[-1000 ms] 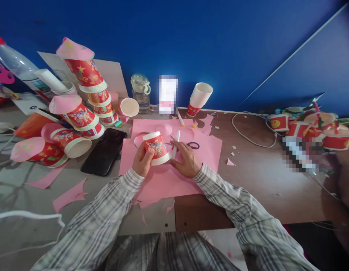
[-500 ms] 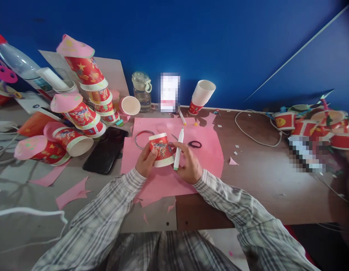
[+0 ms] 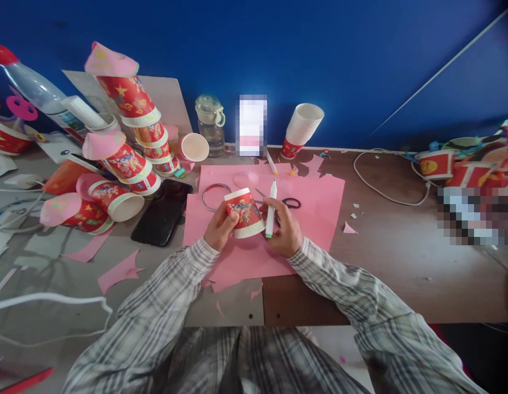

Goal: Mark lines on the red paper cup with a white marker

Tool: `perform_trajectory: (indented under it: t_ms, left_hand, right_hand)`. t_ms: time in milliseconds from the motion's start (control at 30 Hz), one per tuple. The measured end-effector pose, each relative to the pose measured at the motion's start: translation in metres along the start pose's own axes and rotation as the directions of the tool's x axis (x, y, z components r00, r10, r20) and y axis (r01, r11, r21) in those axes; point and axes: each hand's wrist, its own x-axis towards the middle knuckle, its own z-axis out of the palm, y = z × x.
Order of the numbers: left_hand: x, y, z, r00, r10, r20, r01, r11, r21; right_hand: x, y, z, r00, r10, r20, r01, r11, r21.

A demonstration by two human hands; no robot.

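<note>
My left hand grips a red patterned paper cup by its left side, thumb across the front. The cup is tilted, its white rim facing down. A white marker with green ends is held in my right hand, close to the cup's right side. Both hands are over a large sheet of pink paper. Behind them on the sheet lie scissors with dark handles, partly covered by my right hand, and a roll of tape or ring. Another white marker lies at the back.
Stacked red cups with pink cone tops stand to the left, beside a black phone. A water bottle, a blurred bright screen and a stack of paper cups line the blue wall. Pink scraps lie about.
The whole view has shifted slightly, so most things appear a little further right and higher. My hands still hold the cup and the marker; the cup looks tilted a bit more.
</note>
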Motion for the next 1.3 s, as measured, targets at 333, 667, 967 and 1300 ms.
perform_trajectory:
  t_ms: [333, 667, 967, 1300]
  left_hand:
    - [0.0001, -0.0037, -0.0022, 0.999, -0.029, -0.019, 0.029, 1.0, -0.003]
    - [-0.0014, -0.0016, -0.0013, 0.999, -0.019, -0.049, 0.019, 1.0, -0.009]
    - [-0.0015, 0.0014, -0.0011, 0.999, -0.025, -0.03, 0.026, 0.999, 0.021]
    - [-0.0012, 0.0056, 0.001, 0.999, -0.028, -0.027, 0.029, 0.999, 0.017]
  right_hand:
    - [-0.0002, -0.0017, -0.0012, 0.999, -0.031, -0.024, 0.031, 0.999, -0.015]
    - [-0.0008, -0.0028, -0.0031, 1.0, -0.022, -0.02, 0.022, 1.0, -0.007]
    - [-0.0014, -0.0013, -0.0036, 1.0, 0.016, -0.018, -0.015, 1.0, 0.023]
    - [-0.0008, 0.0013, -0.0018, 0.998, 0.057, -0.02, -0.056, 0.997, 0.057]
